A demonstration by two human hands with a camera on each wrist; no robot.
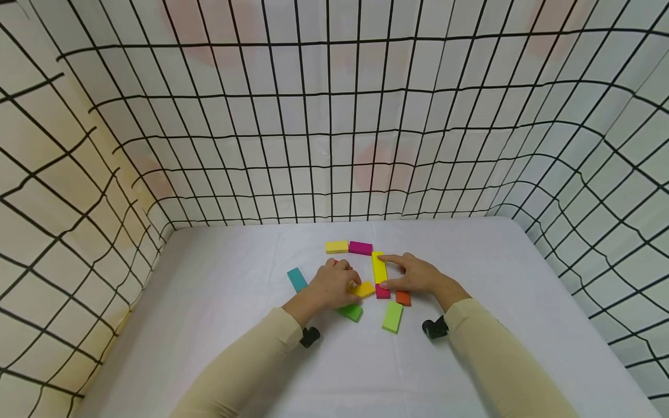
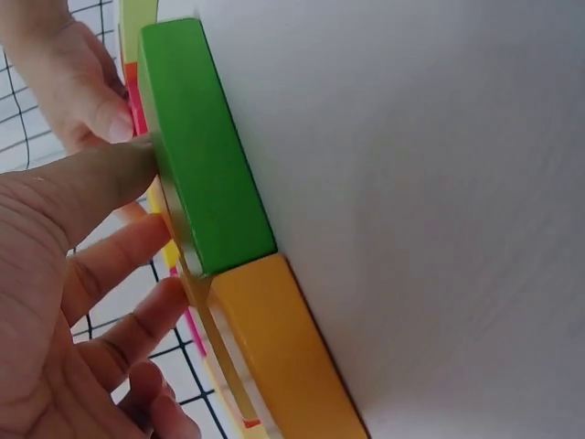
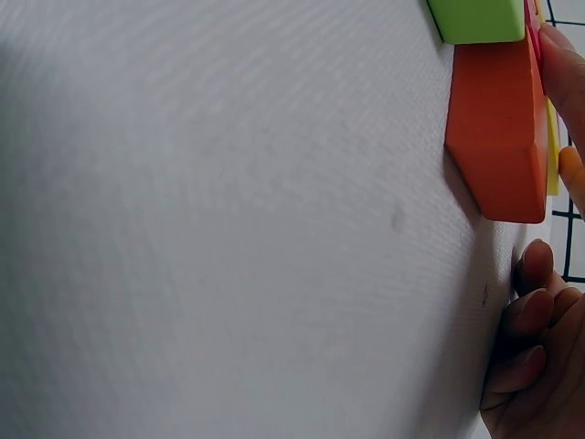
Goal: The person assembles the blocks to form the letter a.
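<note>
My left hand (image 1: 331, 285) pinches an amber block (image 1: 366, 289) between thumb and forefinger. In the left wrist view, its thumb passes behind a green block (image 2: 206, 151), which adjoins an orange-yellow block (image 2: 288, 347). My right hand (image 1: 415, 274) holds a bright yellow block (image 1: 379, 268), forefinger near the far end and thumb near the close end. Just below that block lies a pink block (image 1: 382, 292). An orange-red block (image 3: 498, 133) stands beside the right thumb, its other fingers curled close to the table. Part of a red block (image 1: 338, 263) shows behind the left hand.
A pale yellow block (image 1: 337, 247) and a magenta block (image 1: 360, 248) lie end to end at the back. Left is a teal block (image 1: 297, 279); in front, a light green block (image 1: 392, 317). Black wire mesh (image 1: 329, 136) surrounds the white table (image 1: 209, 348) on three sides.
</note>
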